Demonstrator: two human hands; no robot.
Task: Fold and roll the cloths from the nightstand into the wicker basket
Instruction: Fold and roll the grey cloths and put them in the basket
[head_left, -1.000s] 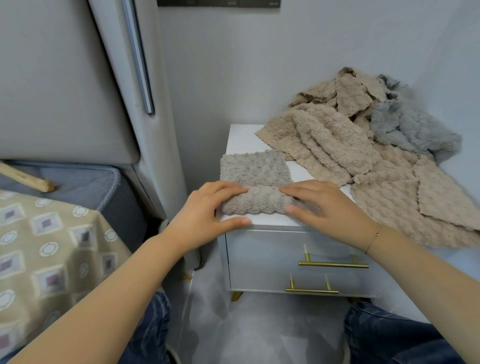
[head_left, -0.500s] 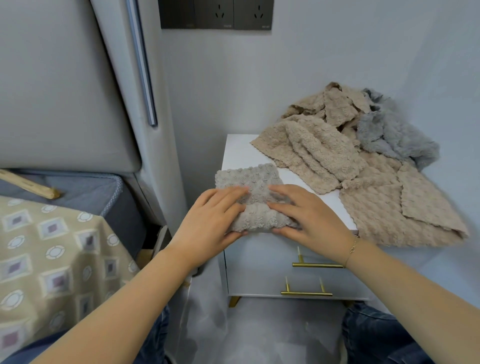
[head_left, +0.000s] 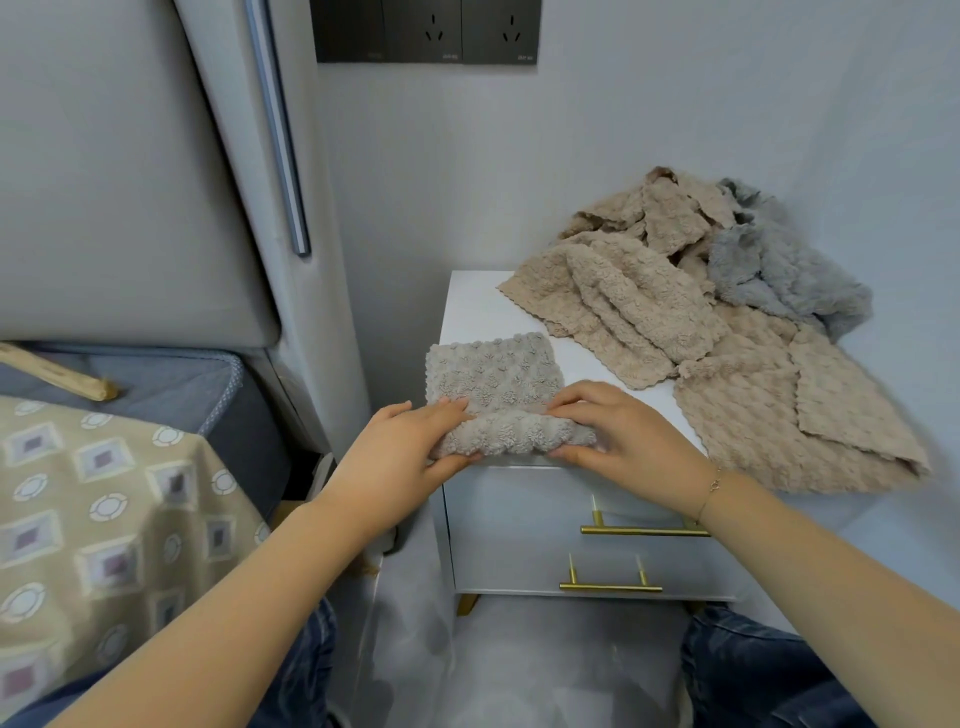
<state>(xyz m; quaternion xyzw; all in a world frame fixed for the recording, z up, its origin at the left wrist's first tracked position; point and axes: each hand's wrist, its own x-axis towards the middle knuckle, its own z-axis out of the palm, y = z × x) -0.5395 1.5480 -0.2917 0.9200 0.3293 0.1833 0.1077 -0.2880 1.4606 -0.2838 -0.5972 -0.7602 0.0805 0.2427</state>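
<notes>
A grey-beige textured cloth (head_left: 493, 371) lies at the front left of the white nightstand (head_left: 475, 306), its near edge rolled into a thick tube. My left hand (head_left: 400, 457) grips the left end of that roll, thumb beneath and fingers on top. My right hand (head_left: 618, 441) grips the right end the same way. Behind and to the right lies a loose pile of beige cloths (head_left: 649, 306), with a blue-grey fluffy cloth (head_left: 784, 275) on top at the back. No wicker basket is in view.
The nightstand has two drawers with gold handles (head_left: 644, 530). A padded headboard (head_left: 130, 182) and a bed with a patterned beige cover (head_left: 93, 519) stand to the left. Wall sockets (head_left: 426, 31) sit above. My knees in jeans (head_left: 753, 670) are below.
The roll at the cloth's near edge has grown thicker as both hands turned it away from me. The camera tilted up, bringing the wall sockets into view.
</notes>
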